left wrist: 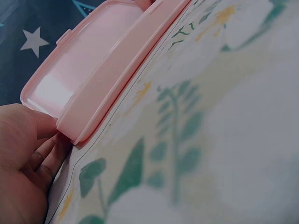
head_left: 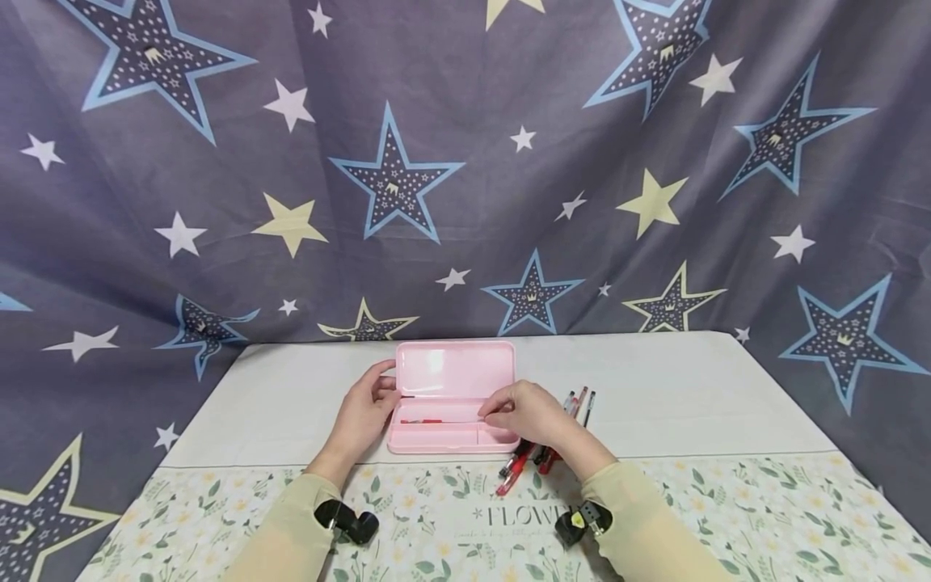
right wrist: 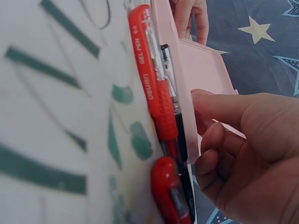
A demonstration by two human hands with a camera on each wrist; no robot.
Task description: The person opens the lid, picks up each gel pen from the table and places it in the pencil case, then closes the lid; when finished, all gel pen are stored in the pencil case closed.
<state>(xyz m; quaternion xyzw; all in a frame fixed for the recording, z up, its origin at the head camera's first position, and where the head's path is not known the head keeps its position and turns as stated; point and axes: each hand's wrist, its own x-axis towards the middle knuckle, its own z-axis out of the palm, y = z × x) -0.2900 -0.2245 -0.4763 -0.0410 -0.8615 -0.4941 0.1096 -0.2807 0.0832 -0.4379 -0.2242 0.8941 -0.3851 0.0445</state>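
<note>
A pink pencil case (head_left: 434, 437) stands with its lid (head_left: 454, 369) raised at the back. My left hand (head_left: 366, 411) grips the case's left end; in the left wrist view the thumb (left wrist: 44, 125) lies against the corner, with the fingers curled beside it. A pen (head_left: 422, 421) with a red end lies lengthwise in the long rear compartment. Over the right part of the case, my right hand (head_left: 525, 411) pinches the pen's pale right end. In the right wrist view, the case wall hides those fingertips.
Several red and black pens (head_left: 515, 473) lie in a loose pile right of the case, partly under my right forearm. A red gel pen (right wrist: 152, 70) lies close along the case. The table has a white back part (head_left: 676, 396) and a flowered cloth (head_left: 407, 493) in front.
</note>
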